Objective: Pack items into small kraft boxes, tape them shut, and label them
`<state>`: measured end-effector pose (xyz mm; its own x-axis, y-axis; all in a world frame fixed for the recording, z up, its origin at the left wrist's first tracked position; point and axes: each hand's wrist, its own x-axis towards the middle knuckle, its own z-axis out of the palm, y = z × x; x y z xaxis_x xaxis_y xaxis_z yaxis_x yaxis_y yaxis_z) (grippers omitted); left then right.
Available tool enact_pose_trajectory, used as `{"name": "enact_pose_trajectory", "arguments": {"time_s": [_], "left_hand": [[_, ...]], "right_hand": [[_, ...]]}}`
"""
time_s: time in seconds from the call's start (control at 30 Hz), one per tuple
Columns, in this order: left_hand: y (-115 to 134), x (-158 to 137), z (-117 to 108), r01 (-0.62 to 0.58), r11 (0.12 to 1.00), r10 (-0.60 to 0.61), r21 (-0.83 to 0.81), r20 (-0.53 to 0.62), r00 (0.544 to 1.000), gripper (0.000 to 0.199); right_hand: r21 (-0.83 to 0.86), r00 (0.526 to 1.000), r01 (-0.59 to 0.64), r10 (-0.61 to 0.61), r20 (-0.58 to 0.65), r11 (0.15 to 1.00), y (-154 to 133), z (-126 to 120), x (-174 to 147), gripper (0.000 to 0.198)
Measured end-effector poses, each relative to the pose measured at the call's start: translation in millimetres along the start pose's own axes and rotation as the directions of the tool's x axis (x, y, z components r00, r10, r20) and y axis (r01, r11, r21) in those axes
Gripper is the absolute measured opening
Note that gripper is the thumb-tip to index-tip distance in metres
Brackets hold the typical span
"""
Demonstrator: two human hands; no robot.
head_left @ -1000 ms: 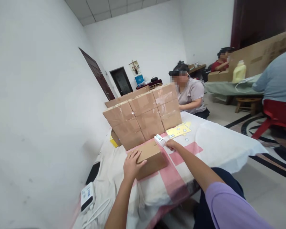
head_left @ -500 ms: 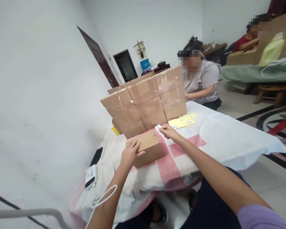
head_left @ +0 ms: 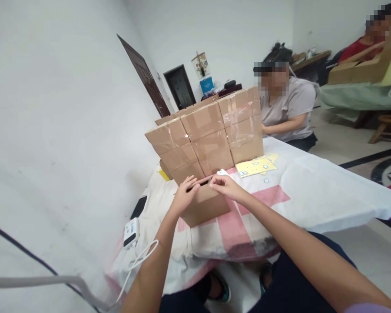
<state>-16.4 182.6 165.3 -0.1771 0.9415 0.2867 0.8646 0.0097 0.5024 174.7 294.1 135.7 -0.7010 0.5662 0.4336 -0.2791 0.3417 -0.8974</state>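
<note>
A small brown cardboard box [head_left: 208,206] sits before me on the table, with a dark gap showing along its top. My left hand [head_left: 184,195] rests on the left end of that top, fingers stretched out and thumb apart. At the right end, my right hand [head_left: 226,187] has its fingertips pinched together at the edge of the box's top flap. Just behind its knuckles a small white object [head_left: 222,172] shows, mostly hidden; its kind is unclear.
A wall of taped cardboard boxes [head_left: 211,152] stands behind. Right of it lies a yellow patterned sheet [head_left: 256,167]. A white device [head_left: 130,231] with a cable and a black flat object [head_left: 138,207] lie left. One person [head_left: 288,104] sits across; another is at a green-covered table [head_left: 348,96].
The small white object was in my right hand and is now behind it. My right hand has moved onto the box top, where a dark gap now shows. The view has turned slightly left.
</note>
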Motion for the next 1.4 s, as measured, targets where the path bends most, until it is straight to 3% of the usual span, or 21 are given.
{"name": "enact_pose_trajectory", "arguments": {"time_s": [0.17,0.27,0.33,0.4,0.47,0.5,0.57,0.6,0.7,0.83,1.0,1.2,1.4], "left_hand": [[18,8,4,-0.044,0.979,0.047,-0.200,0.011,0.999,0.047],[24,8,6,-0.079,0.957,0.062,-0.278,-0.068,0.996,0.034],[25,7,4,-0.111,0.946,0.057,-0.303,-0.179,0.982,0.027],[23,5,-3,-0.132,0.941,0.033,-0.313,-0.302,0.953,0.027],[22,3,-13,-0.138,0.939,0.009,-0.315,-0.380,0.925,0.029],[21,2,-19,-0.138,0.938,0.004,-0.317,-0.389,0.921,0.029],[20,3,-29,-0.132,0.937,0.011,-0.324,-0.349,0.937,0.027],[19,3,-33,-0.123,0.935,0.017,-0.332,-0.307,0.952,0.026],[18,8,-40,-0.061,0.931,0.008,-0.360,-0.148,0.989,0.027],[14,19,-36,0.064,0.935,-0.037,-0.348,0.081,0.996,0.030],[1,39,-19,0.130,0.958,-0.058,-0.255,0.272,0.961,0.030],[-16,58,4,0.094,0.984,-0.040,-0.152,0.326,0.945,0.035],[-32,62,18,0.033,0.996,-0.007,-0.079,0.301,0.953,0.036]], "right_hand": [[-0.019,0.995,0.038,-0.036,0.094,0.999,0,10,-2,0.024],[-0.070,0.994,0.019,-0.011,0.110,0.997,2,13,1,0.020],[-0.162,0.996,-0.062,0.072,0.055,0.985,0,10,3,0.020],[-0.317,0.988,-0.142,0.113,-0.106,0.938,-3,4,3,0.026],[-0.525,0.972,-0.112,-0.016,-0.233,0.844,-7,-2,2,0.030],[-0.631,0.967,-0.045,-0.124,-0.222,0.775,-7,-5,1,0.033],[-0.774,0.958,0.117,-0.276,-0.077,0.622,-3,-8,2,0.040],[-0.805,0.956,0.180,-0.292,0.009,0.565,1,-8,2,0.043],[-0.838,0.972,0.211,-0.200,0.125,0.504,20,-3,6,0.042],[-0.841,0.984,0.179,-0.091,0.154,0.511,39,2,9,0.039],[-0.807,0.978,0.209,-0.124,0.169,0.552,44,0,8,0.040],[-0.760,0.981,0.192,-0.149,0.126,0.621,46,0,8,0.043],[-0.759,0.979,0.199,-0.155,0.130,0.620,46,0,9,0.042]]}}
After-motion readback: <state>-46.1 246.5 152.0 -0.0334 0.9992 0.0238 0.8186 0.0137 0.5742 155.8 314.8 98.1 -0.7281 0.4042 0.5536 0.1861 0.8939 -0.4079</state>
